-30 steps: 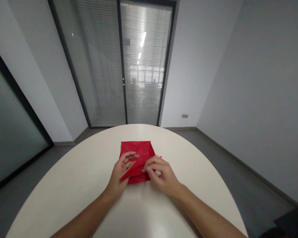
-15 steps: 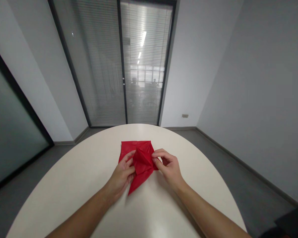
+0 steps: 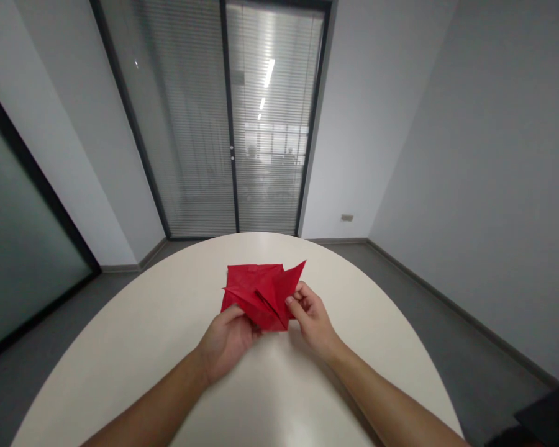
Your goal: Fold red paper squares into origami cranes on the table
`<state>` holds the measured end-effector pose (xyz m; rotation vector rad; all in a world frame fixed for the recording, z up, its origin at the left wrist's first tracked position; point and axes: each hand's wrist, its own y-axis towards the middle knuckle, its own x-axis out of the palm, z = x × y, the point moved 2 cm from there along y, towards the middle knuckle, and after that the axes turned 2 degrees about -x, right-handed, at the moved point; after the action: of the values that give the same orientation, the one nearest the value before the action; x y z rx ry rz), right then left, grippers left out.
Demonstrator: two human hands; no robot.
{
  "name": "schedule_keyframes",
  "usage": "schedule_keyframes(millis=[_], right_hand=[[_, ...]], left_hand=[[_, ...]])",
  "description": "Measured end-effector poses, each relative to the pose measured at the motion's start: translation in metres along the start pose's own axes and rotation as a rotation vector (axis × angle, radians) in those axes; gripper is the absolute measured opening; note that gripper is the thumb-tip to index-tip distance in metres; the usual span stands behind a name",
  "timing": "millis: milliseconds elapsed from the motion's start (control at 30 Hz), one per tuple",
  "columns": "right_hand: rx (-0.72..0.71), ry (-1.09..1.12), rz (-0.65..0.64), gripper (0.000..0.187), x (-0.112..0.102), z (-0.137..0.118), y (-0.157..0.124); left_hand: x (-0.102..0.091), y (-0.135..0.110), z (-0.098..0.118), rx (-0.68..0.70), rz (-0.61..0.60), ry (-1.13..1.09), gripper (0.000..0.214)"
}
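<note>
1. One round, pale table [image 3: 121, 347] lies under everything. Its smooth top probably gives thin material little grip, so a tug could make the red work slide.

2. The flat red sheet [image 3: 251, 273] lies beyond the hands, partly covered. I cannot tell whether it is joined to what is held. If it is, a hard pull could drag or tear it; if it is separate, the two could catch on each other.

3. The folded red piece [image 3: 265, 320] sits between the hands, over the sheet's near part. It looks thin and soft, so squeezing from both sides could buckle it and leave stray creases.

4. The left hand [image 3: 228, 341] holds it with the thumb on top and the fingers curled beneath. Pressing unevenly there might flatten a layer askew; the hidden fingertips make their exact hold hard to judge.

5. The right hand [image 3: 312, 316] pinches the right side between thumb and bent fingers. Too tight a pinch could rip the edge; too loose, and the layers might slip apart.

6. The pointed flap [image 3: 292, 278] rises at the upper right, away from the table. With no visible support at its tip, it could flop or bend off line.

7. The narrow opening [image 3: 267, 300] between the layers could widen if the hands draw apart.
</note>
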<state>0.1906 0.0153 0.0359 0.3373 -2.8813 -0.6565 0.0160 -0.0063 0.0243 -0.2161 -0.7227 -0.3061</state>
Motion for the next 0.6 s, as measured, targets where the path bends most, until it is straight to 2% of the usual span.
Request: schedule_keyframes(millis=[100, 233, 367, 467, 600], right_hand=[[0.022, 0.024, -0.034, 0.030, 0.003, 0.001, 0.000], [0.046, 0.040, -0.030, 0.028, 0.000, 0.000, 0.001], [0.057, 0.066, -0.077, 0.031, -0.003, -0.004, 0.000], [0.075, 0.072, -0.109, 0.035, -0.003, -0.004, -0.001], [0.072, 0.078, -0.083, 0.036, -0.001, -0.003, -0.001]], left_hand=[[0.000, 0.000, -0.002, -0.085, -0.052, -0.019, 0.030], [0.003, -0.002, -0.002, -0.110, -0.095, -0.005, 0.025], [0.001, 0.000, -0.003, -0.085, 0.006, -0.009, 0.029], [0.001, 0.000, -0.002, 0.004, 0.113, 0.018, 0.032], [0.009, -0.002, 0.006, 0.185, 0.062, 0.145, 0.030]])
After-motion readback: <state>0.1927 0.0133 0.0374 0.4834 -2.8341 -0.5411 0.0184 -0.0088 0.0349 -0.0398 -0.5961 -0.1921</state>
